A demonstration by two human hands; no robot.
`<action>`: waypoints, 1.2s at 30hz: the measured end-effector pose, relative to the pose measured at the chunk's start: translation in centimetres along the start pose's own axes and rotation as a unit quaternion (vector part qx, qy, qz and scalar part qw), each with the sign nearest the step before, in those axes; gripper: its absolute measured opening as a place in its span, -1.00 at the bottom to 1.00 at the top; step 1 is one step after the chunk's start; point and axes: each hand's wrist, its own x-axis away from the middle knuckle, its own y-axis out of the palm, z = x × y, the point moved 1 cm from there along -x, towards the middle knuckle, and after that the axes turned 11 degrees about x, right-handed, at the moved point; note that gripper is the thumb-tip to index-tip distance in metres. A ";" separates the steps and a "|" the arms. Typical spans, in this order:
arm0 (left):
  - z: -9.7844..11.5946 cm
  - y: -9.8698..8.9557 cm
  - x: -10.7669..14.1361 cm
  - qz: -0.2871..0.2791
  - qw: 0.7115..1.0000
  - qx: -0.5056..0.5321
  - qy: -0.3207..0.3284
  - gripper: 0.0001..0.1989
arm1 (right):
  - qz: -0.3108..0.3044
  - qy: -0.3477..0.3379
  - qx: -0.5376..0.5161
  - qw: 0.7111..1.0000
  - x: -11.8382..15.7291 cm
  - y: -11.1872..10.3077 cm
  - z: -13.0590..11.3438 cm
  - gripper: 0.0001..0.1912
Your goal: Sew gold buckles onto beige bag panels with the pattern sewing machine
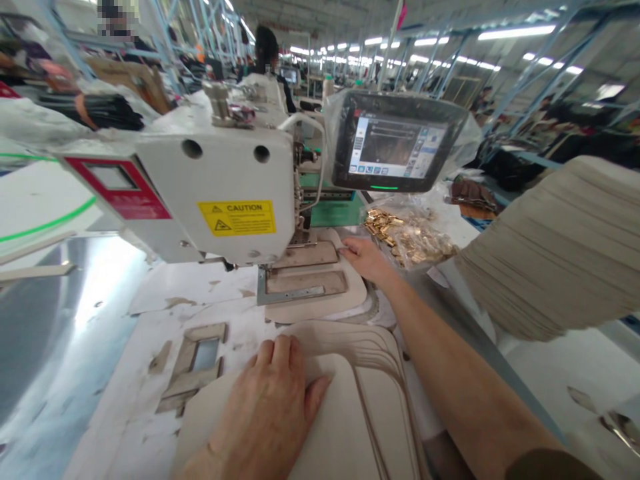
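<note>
My left hand (pixel 265 400) lies flat, palm down, on a pale beige leather panel (pixel 330 427), with several stacked curved strips (pixel 380 373) beside it. My right hand (pixel 365 259) reaches forward, its fingertips resting at the edge of a metal-framed sewing clamp (pixel 305 280) under the white sewing machine head (pixel 215 187). A beige shaped piece (pixel 320 310) lies beneath that clamp, partly hidden by it. Neither hand grips anything that I can see.
A touchscreen panel (pixel 395 141) in clear plastic stands right of the machine. Brass fittings in a plastic bag (pixel 410 237) lie just beyond my right hand. A tall stack of beige pieces (pixel 560 247) rises at right. A cut-out template (pixel 193 363) lies left. Co-workers sit at machines beyond.
</note>
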 end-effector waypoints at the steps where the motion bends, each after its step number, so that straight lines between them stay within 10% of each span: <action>1: 0.0 -0.2 -0.1 -0.003 1.000 0.000 -0.003 -0.62 | 0.000 -0.006 0.003 1.000 0.0 0.0 -0.1 -0.83; 36: -1.1 1.4 -0.9 0.075 0.995 -0.068 0.025 -0.33 | -0.057 0.074 0.020 0.995 0.5 -0.4 0.0 -0.81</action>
